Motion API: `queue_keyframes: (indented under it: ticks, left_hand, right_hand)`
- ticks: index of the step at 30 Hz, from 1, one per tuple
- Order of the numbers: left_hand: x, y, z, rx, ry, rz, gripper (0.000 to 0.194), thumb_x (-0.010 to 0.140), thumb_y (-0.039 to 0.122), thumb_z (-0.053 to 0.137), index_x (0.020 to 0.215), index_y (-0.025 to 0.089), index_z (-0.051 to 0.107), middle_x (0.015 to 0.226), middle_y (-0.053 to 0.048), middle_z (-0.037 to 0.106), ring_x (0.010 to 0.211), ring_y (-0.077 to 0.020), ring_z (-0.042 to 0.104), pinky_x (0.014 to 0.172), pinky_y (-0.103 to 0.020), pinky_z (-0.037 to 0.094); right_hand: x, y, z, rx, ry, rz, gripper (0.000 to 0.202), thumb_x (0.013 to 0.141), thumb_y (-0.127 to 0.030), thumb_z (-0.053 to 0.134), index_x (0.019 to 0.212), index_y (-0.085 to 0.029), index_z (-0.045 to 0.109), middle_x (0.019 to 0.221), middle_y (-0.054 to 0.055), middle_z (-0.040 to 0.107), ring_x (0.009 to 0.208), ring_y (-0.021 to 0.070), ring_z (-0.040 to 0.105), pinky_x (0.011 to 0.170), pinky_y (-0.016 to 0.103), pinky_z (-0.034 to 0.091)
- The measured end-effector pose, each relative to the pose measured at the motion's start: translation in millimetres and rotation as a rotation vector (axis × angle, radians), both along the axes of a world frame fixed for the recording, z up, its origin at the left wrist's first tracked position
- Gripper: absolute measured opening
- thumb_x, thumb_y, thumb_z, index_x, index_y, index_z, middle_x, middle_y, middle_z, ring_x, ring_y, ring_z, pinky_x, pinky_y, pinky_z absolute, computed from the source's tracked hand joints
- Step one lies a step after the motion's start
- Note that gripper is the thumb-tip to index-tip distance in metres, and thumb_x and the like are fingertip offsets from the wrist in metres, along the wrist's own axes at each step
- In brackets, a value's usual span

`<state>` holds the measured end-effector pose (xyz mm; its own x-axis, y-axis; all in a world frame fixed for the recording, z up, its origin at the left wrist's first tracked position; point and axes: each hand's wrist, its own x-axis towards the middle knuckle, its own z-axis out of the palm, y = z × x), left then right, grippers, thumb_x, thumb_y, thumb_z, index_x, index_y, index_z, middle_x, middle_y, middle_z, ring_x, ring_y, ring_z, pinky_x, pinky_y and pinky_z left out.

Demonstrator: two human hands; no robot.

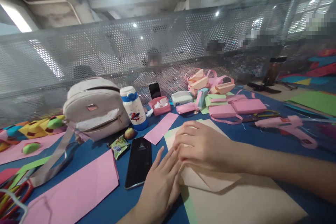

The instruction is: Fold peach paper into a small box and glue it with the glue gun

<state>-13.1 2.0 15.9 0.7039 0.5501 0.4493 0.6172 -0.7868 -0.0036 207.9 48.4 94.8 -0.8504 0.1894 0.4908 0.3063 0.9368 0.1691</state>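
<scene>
A peach sheet of paper (199, 178) with folded flaps lies in front of me, on larger peach paper (252, 203) with a pale green sheet (187, 201) showing at its left edge. My right hand (202, 143) rests over the folded part, its fingers bent and pressed onto the paper. Against the fold's left edge lies my left hand (162, 178), fingers stretched out and thumb apart. The fingertips of both hands meet, and the paper under them is hidden. A black phone (139, 161) lies just left of my left hand.
Pink paper (76, 185), a snack packet (119, 147), a backpack (96, 108) and a bottle (133, 108) stand or lie leftward. Pink paper bags (225, 111) and a tissue box (181, 98) are behind; a pink glue gun (287, 126) is right. A perforated metal screen (168, 52) borders the table.
</scene>
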Motion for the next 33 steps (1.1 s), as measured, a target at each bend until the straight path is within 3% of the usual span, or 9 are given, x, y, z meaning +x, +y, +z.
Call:
queue_keyframes:
  ticks: [5,8,11,14,18,23,27,30,33]
  left_hand:
    - [-3,-3,8.0,-0.330,-0.361,-0.082,0.052,0.104,0.027,0.026,0.156,0.025,0.028,0.156,-0.008,0.043,0.141,-0.0232,0.045,0.115,-0.037,0.041]
    - [-4,-7,14.4,-0.505,-0.477,-0.141,0.052,0.105,0.037,0.021,0.154,0.025,0.034,0.153,-0.009,0.048,0.136,-0.0262,0.051,0.109,-0.036,0.048]
    - [-7,-6,10.5,-0.550,-0.506,-0.087,0.052,0.104,0.043,0.025,0.152,0.029,0.039,0.147,-0.007,0.055,0.132,-0.0275,0.055,0.106,-0.038,0.051]
    - [-9,0,-0.7,-0.548,-0.593,0.039,0.052,0.103,0.042,0.034,0.154,0.035,0.029,0.149,-0.005,0.053,0.133,-0.0271,0.054,0.108,-0.041,0.050]
    - [-6,10,-4.6,-0.657,-0.716,0.027,0.063,0.102,0.044,0.037,0.158,0.035,0.008,0.152,-0.010,0.049,0.128,-0.0278,0.060,0.107,-0.046,0.049]
    - [12,19,11.0,-0.870,-0.737,-0.036,0.074,0.091,0.057,0.055,0.154,0.024,0.033,0.143,-0.018,0.057,0.129,-0.0335,0.058,0.107,-0.050,0.048]
    - [27,24,21.5,-0.916,-0.786,-0.039,0.076,0.085,0.057,0.065,0.149,0.023,0.041,0.145,-0.018,0.055,0.132,-0.0336,0.055,0.108,-0.049,0.047]
    - [36,30,27.8,-0.907,-0.813,-0.047,0.074,0.082,0.051,0.072,0.144,0.022,0.047,0.144,-0.018,0.056,0.128,-0.0323,0.058,0.105,-0.044,0.050]
    - [44,35,33.7,-0.982,-0.826,-0.043,0.070,0.075,0.051,0.079,0.133,0.018,0.058,0.132,-0.019,0.065,0.118,-0.0329,0.065,0.099,-0.043,0.054]
  right_hand:
    - [22,-1,38.9,-0.118,0.075,-0.075,0.023,0.095,-0.026,0.062,0.116,-0.018,0.063,0.118,0.008,0.069,0.113,0.0223,0.058,0.100,0.040,0.042]
    - [40,-5,61.9,-0.217,0.209,-0.131,0.030,0.094,-0.031,0.065,0.122,-0.019,0.061,0.122,0.008,0.067,0.115,0.0207,0.058,0.099,0.036,0.044]
    - [50,-10,70.6,-0.342,0.157,-0.182,0.029,0.093,-0.039,0.066,0.116,-0.022,0.065,0.115,0.004,0.070,0.105,0.0199,0.063,0.087,0.031,0.047]
    - [49,-9,67.5,-0.493,0.001,-0.232,0.011,0.091,-0.032,0.069,0.094,-0.022,0.071,0.088,-0.002,0.073,0.081,0.0153,0.065,0.067,0.024,0.042]
    - [39,1,59.0,-0.514,-0.011,-0.246,0.006,0.089,-0.018,0.068,0.085,-0.019,0.073,0.076,-0.003,0.072,0.071,0.0122,0.063,0.060,0.022,0.036]
    - [38,5,54.4,-0.425,0.068,-0.223,0.010,0.093,-0.025,0.065,0.098,-0.019,0.072,0.088,-0.001,0.075,0.079,0.0137,0.065,0.064,0.023,0.037]
    - [62,-19,59.6,-0.255,0.330,-0.316,0.019,0.098,-0.027,0.055,0.113,-0.020,0.064,0.105,0.003,0.073,0.093,0.0169,0.065,0.077,0.027,0.040]
    - [89,-44,58.3,-0.259,0.328,-0.514,0.018,0.099,-0.027,0.049,0.094,-0.018,0.065,0.087,0.002,0.072,0.078,0.0165,0.064,0.067,0.026,0.038]
    - [115,-58,39.6,-0.396,0.207,-0.759,0.022,0.098,-0.034,0.050,0.088,-0.020,0.063,0.074,0.001,0.070,0.065,0.0169,0.062,0.057,0.027,0.030]
